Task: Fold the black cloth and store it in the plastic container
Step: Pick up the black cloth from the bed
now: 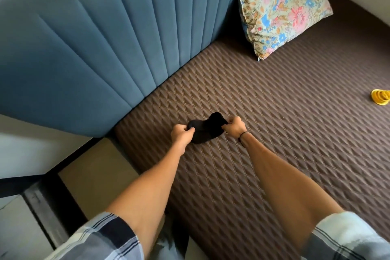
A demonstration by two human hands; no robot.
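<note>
Your fingers point(191, 131) on the left hand point(181, 134) are curled tight, pinching the left edge of the black cloth point(205, 132). Right hand point(235, 127) does likewise: knuckles bent, fingers closed on the cloth's right edge. Both grips narrow, both holding fabric.

The cloth is small and bunched, stretched between your two hands. Its lower part hangs toward or rests on the bed point(274, 133); contact cannot be told. Upper lobe pokes up behind your right knuckles.

A thin dark band point(243, 134) circles your right wrist. Both forearms reach forward bare; plaid sleeves point(109, 236) rolled above the elbows at the bottom of the view.

The bed carries a brown quilted cover with a diamond pattern. The cloth sits near the bed's left edge, close to the blue channel-padded headboard point(105, 38).

Floral pillow point(282, 9) leans at the far end by the headboard, well apart from your hands. A yellow object point(381, 96) lies at the right border, partly cut off, kind unclear.

Pale floor point(92, 173) and a dark strip lie left of the bed.
</note>
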